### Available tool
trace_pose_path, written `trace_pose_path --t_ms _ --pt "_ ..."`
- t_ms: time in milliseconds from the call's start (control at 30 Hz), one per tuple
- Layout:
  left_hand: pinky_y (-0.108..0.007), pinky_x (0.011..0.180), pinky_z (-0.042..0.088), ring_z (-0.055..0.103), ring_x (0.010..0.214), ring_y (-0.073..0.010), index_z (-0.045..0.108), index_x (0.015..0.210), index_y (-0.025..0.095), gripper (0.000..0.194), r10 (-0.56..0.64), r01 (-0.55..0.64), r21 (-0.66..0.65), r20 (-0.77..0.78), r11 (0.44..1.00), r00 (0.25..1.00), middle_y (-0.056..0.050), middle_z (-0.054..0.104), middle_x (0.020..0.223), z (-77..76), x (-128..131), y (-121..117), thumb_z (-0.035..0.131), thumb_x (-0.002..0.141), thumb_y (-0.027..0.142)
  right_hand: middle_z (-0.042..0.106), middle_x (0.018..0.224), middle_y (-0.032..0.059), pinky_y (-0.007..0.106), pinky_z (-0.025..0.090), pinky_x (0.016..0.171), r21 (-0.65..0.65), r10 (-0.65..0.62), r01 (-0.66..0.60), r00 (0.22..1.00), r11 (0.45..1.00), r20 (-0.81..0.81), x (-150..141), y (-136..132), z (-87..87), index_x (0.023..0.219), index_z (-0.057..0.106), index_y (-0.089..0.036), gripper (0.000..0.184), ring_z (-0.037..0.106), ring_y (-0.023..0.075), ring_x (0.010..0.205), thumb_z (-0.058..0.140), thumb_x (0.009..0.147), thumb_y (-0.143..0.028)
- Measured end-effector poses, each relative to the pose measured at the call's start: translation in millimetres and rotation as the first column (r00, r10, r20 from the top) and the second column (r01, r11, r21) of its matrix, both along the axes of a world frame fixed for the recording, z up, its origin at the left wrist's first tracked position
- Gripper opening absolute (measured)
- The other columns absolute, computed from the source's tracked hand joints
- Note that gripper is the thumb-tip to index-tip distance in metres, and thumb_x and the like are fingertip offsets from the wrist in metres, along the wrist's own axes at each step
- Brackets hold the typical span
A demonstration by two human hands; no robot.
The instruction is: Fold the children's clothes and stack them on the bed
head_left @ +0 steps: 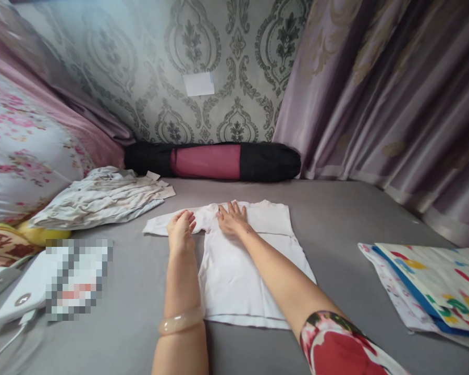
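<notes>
A small white shirt lies flat on the grey bed sheet, its left sleeve stretched out to the left. My left hand rests on the shirt near that sleeve, fingers curled down and pinching the cloth. My right hand lies flat and open on the shirt's upper middle, fingers spread, pressing the fabric. A pale bangle circles my left wrist.
A pile of folded pale clothes lies at the left back. A black and red rolled bag sits along the wall. Folded colourful cloth lies at the right. A white power bank and floral bedding are at the left.
</notes>
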State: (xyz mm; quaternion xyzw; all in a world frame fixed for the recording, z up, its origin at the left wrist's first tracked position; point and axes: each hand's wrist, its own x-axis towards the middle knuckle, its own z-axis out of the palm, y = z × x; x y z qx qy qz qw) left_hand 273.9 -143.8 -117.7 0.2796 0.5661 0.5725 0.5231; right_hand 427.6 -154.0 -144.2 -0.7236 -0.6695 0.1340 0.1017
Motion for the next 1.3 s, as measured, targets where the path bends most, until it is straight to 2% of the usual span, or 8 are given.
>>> trace_pose_path --t_ms 133,333,567,733,833,900,1033,1300 --pt "-0.029 0.075 0.053 0.065 0.09 -0.0175 0.058 0.093 0.022 0.023 0.029 -0.029 -0.001 0.005 1.0 1.0 -0.005 0.065 0.089 -2.3 -2 1 0.06 0.07 0.023 0.023 0.159 0.0116 0.056 0.002 0.114 0.131 -0.043 0.039 0.999 0.991 0.029 -7 -3 -7.0 0.149 0.034 -0.024 0.055 0.01 0.0303 0.146 0.02 0.099 -0.043" --pt "-0.027 0.071 0.053 0.066 0.091 -0.0171 0.054 0.094 0.023 0.019 -0.009 0.013 0.038 -0.119 0.999 0.993 -0.005 0.064 0.088 -7.6 0 5 0.052 0.076 0.027 0.015 0.161 0.0079 0.048 0.006 0.117 -0.046 0.02 -0.028 0.984 0.999 -0.176 18 0 10.8 0.153 0.024 -0.022 0.062 0.007 0.0226 0.148 0.01 0.099 -0.048" --pt "-0.026 0.071 0.053 0.066 0.079 -0.0146 0.058 0.085 0.018 0.013 -0.136 0.144 0.044 -0.144 0.989 0.98 -0.005 0.065 0.084 7.4 17 -2 0.058 0.074 0.026 0.016 0.159 0.0174 0.048 0.003 0.117 0.095 -0.343 0.336 0.936 0.937 0.073 88 -41 11.6 0.15 0.027 -0.005 0.062 0.007 0.0281 0.147 0.018 0.099 -0.039" --pt "-0.029 0.067 0.052 0.067 0.075 -0.0196 0.067 0.084 0.015 0.024 -0.552 0.597 -0.013 -0.396 0.802 0.734 -0.007 0.07 0.08 6.6 51 -17 0.066 0.069 0.034 0.016 0.159 0.0175 0.048 0.006 0.116 0.043 -0.407 0.405 0.904 0.913 0.134 108 -56 -7.6 0.151 0.024 -0.005 0.064 0.008 0.029 0.147 0.018 0.099 -0.042" --pt "-0.031 0.071 0.05 0.065 0.075 -0.0218 0.069 0.075 0.017 0.015 -0.542 0.675 -0.084 -0.672 0.733 0.505 -0.005 0.069 0.074 -2.6 64 -22 0.061 0.068 0.028 0.015 0.16 0.0165 0.048 0.005 0.116 0.04 -0.408 0.406 0.905 0.913 0.124 108 -56 -10.6 0.152 0.022 -0.006 0.065 0.006 0.0285 0.147 0.017 0.098 -0.042" --pt "-0.03 0.074 0.048 0.064 0.075 -0.0221 0.069 0.072 0.018 0.014 -0.494 0.682 -0.106 -0.77 0.724 0.404 -0.004 0.068 0.072 -7.2 66 -23 0.058 0.068 0.026 0.015 0.16 0.0157 0.048 0.004 0.116 0.046 -0.37 0.367 0.922 0.929 0.114 107 -59 -8.9 0.152 0.022 -0.007 0.064 0.007 0.0271 0.147 0.017 0.098 -0.043" --pt "-0.028 0.071 0.046 0.061 0.071 -0.0198 0.071 0.078 0.018 0.02 -0.479 0.672 -0.09 -0.77 0.735 0.421 -0.003 0.067 0.071 -10.9 61 -23 0.056 0.069 0.03 0.012 0.161 0.0117 0.044 0.0 0.118 0.112 -0.106 0.093 0.987 0.989 0.117 106 -85 -3.3 0.152 0.025 -0.011 0.061 0.005 0.0223 0.148 0.022 0.099 -0.043" --pt "-0.028 0.076 0.048 0.064 0.084 -0.0208 0.071 0.095 0.017 0.031 -0.469 0.755 -0.107 -0.837 0.647 0.283 -0.007 0.071 0.096 -22.8 58 -15 0.055 0.072 0.03 0.011 0.16 0.0123 0.043 0.001 0.12 0.032 0.284 -0.285 0.958 0.958 0.045 90 -200 4.5 0.152 0.027 -0.015 0.06 0.004 0.022 0.148 0.029 0.1 -0.044"
